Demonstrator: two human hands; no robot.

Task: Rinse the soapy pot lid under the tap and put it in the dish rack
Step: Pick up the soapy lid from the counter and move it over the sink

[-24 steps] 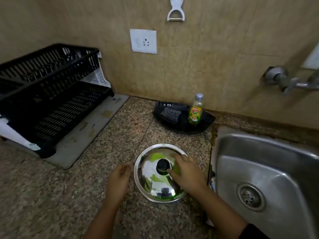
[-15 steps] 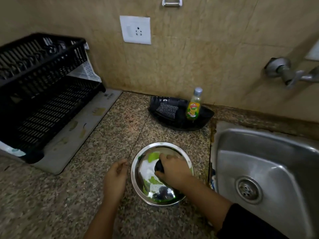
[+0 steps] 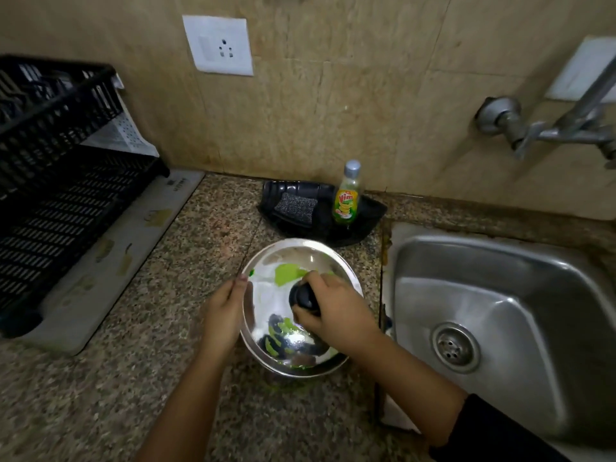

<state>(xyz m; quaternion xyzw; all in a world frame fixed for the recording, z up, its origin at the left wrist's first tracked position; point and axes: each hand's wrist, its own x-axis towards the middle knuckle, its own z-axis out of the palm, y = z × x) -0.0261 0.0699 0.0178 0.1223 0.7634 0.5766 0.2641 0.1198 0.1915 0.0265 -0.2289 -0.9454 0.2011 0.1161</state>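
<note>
Your right hand grips the knob of the soapy, slippery pot lid; hold tight. Your left hand, fingers loosely curled, touches its rim.

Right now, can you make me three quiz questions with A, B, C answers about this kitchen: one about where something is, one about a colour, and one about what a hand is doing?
1. Where is the soap bottle?
A. In the sink
B. On the black tray by the wall
C. In the rack

2. What colour is the lid's knob?
A. Black
B. Red
C. White

3. What is the right hand doing?
A. Turning the tap
B. Holding the scrubber
C. Gripping the knob

Answers:
1. B, the bottle stands on the tray beside the scrubber.
2. A, the knob shows black between the fingers, on the shiny lid.
3. C, its fingers wrap the knob, while the left hand rests at the lid's rim.
</note>
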